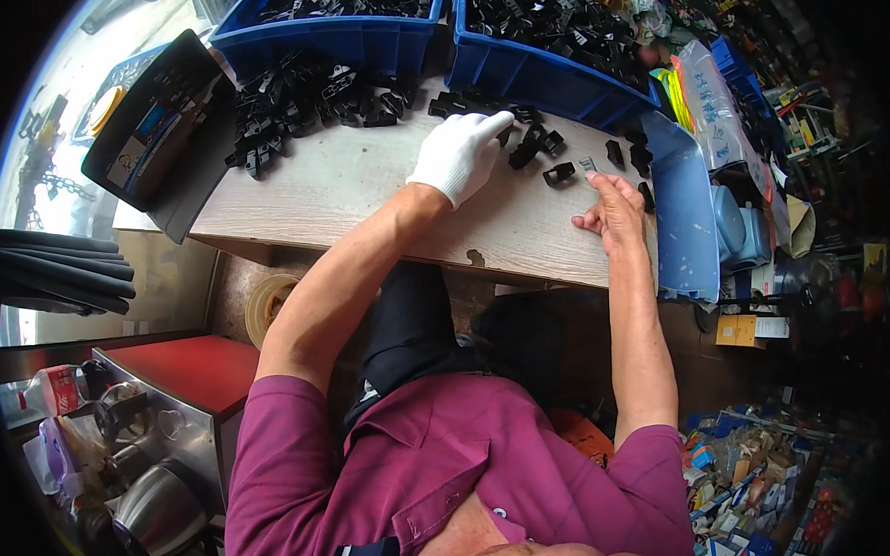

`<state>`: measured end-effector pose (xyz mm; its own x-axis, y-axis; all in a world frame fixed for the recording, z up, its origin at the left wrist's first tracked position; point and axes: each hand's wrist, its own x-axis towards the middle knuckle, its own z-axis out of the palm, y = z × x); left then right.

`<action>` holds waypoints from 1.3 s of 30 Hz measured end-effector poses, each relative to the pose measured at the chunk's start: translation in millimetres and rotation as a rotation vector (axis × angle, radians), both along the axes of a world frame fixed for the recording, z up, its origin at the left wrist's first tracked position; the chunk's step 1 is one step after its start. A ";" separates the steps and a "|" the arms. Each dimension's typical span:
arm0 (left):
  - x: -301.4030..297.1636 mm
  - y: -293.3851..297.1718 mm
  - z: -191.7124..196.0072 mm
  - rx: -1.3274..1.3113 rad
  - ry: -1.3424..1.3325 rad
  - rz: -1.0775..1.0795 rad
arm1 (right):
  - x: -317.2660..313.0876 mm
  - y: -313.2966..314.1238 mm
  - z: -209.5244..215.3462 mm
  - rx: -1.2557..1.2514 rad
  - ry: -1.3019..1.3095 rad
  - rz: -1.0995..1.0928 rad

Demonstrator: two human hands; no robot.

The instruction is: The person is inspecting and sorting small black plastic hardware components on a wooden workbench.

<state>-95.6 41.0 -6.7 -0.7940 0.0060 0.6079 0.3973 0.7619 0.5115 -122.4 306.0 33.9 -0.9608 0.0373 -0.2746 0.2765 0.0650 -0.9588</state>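
My left hand (pixel 459 153) wears a white glove and reaches across the pale wooden table (pixel 350 191), its fingertips touching small black plastic clips (pixel 530 144) near the far edge. My bare right hand (pixel 614 210) rests on the table to the right and pinches a small metal piece (pixel 588 165) between thumb and fingers. A single black clip (pixel 558 172) lies just left of that piece. A larger heap of black plastic parts (pixel 294 106) covers the table's far left.
Two blue bins (pixel 375 40) (pixel 550 76) full of black parts stand behind the table. A black tray (pixel 156 136) leans at the left, a blue scoop-shaped container (pixel 682 218) at the right. Cluttered shelves and boxes surround the seat.
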 end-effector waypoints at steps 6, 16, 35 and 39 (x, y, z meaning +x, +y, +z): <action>38.5 -65.2 13.8 -0.164 0.196 0.232 | -25.6 51.3 3.3 -0.034 0.049 -0.382; 47.0 -115.0 -3.4 -0.452 0.143 0.309 | -7.0 9.5 10.6 0.165 -0.010 0.100; 29.0 -93.9 11.2 -0.377 -0.229 0.395 | -2.3 -20.8 -1.6 0.554 0.103 0.257; 31.3 -101.5 12.0 -0.240 -0.350 0.416 | 14.8 -31.2 2.2 0.413 0.060 0.297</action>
<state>-64.3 -60.5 5.2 -0.9122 -0.2440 0.3293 -0.1211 0.9280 0.3523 -107.5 274.8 36.1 -0.9601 -0.1464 -0.2383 0.1335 0.5089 -0.8504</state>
